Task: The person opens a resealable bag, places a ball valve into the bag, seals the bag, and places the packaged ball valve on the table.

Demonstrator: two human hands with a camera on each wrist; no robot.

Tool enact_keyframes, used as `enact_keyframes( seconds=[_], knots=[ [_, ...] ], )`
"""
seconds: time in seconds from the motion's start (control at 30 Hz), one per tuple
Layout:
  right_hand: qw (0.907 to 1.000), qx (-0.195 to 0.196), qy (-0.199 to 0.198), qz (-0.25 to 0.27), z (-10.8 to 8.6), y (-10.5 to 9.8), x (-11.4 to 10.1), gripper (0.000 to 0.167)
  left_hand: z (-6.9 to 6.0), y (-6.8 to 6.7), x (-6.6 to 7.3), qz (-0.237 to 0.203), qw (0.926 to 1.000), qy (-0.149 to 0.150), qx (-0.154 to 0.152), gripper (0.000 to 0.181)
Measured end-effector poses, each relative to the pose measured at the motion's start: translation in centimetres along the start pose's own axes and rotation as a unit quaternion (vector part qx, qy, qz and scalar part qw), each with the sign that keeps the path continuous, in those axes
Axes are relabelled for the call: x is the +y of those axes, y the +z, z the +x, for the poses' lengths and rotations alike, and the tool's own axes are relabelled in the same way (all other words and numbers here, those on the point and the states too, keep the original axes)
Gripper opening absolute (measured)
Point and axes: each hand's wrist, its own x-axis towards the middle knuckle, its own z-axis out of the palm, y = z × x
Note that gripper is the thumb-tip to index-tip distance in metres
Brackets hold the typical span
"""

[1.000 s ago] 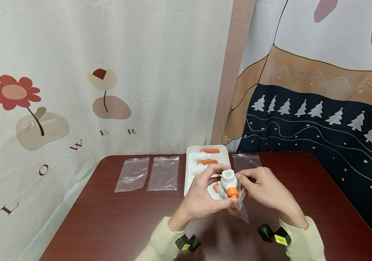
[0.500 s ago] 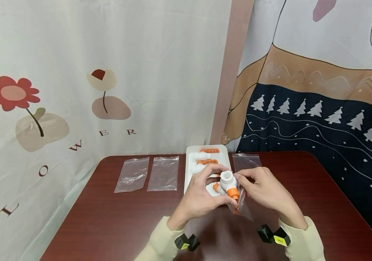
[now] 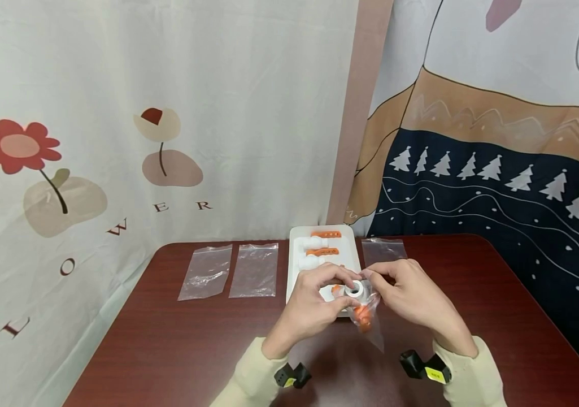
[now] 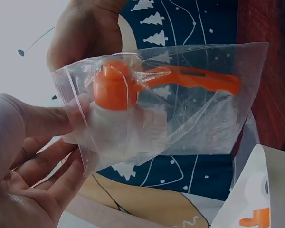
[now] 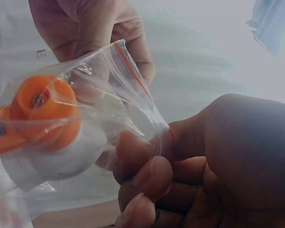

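Note:
A white ball valve with an orange lever handle (image 4: 116, 88) sits inside a clear zip bag (image 4: 218, 133), its lever pointing toward the closed end. My left hand (image 3: 309, 299) pinches the white end of the valve at the bag's mouth, thumb and fingertips reaching inside. From the other side my right hand (image 3: 413, 294) pinches the red-striped edge of the bag's opening between thumb and fingers. Both hands hold bag and valve above the table, just in front of a white tray (image 3: 294, 240). Fingers hide part of the valve's white body.
More valves with orange handles (image 3: 326, 234) lie in the tray. Two flat clear bags (image 3: 255, 271) rest on the dark red table (image 3: 177, 339) to the left. Another flat bag (image 3: 384, 250) lies right of the tray. A printed curtain (image 3: 248, 113) hangs behind the table.
The valve has gone down deeper into the bag, and its white end now sits lower between my hands. My left fingers have closed in toward the bag's mouth; my right hand has barely moved.

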Motion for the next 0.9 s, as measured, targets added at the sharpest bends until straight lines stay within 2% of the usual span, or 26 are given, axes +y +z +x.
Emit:
enact_keyframes(
  seconds=[0.27,0.37,0.47,0.57,0.73,0.9],
  knots=[
    [0.9996,0.012,-0.023,-0.01,-0.1,0.1,-0.1,0.017,0.1,-0.1,0.0,0.032,0.9992,0.02,0.016,0.029],
    [0.9987,0.012,-0.047,-0.018,-0.1,0.2,0.0,0.017,0.1,-0.2,0.0,0.045,0.9989,0.003,0.017,0.031],
    [0.9971,0.008,-0.072,-0.023,-0.1,0.2,0.0,0.017,0.2,-0.1,-0.1,0.047,0.9984,-0.031,-0.002,0.029],
    [0.9951,0.001,-0.097,-0.017,-0.2,0.2,-0.2,0.017,0.3,-0.1,0.0,0.053,0.9972,-0.05,-0.014,0.021],
    [0.9926,-0.013,-0.12,-0.009,-0.4,0.2,-0.7,0.019,0.4,-0.8,0.4,0.061,0.9963,-0.06,0.004,0.009],
    [0.993,-0.026,-0.115,-0.009,-0.4,0.6,-1.0,0.034,0.1,-2.3,1.0,0.067,0.9945,-0.077,0.023,0.014]
  ],
)
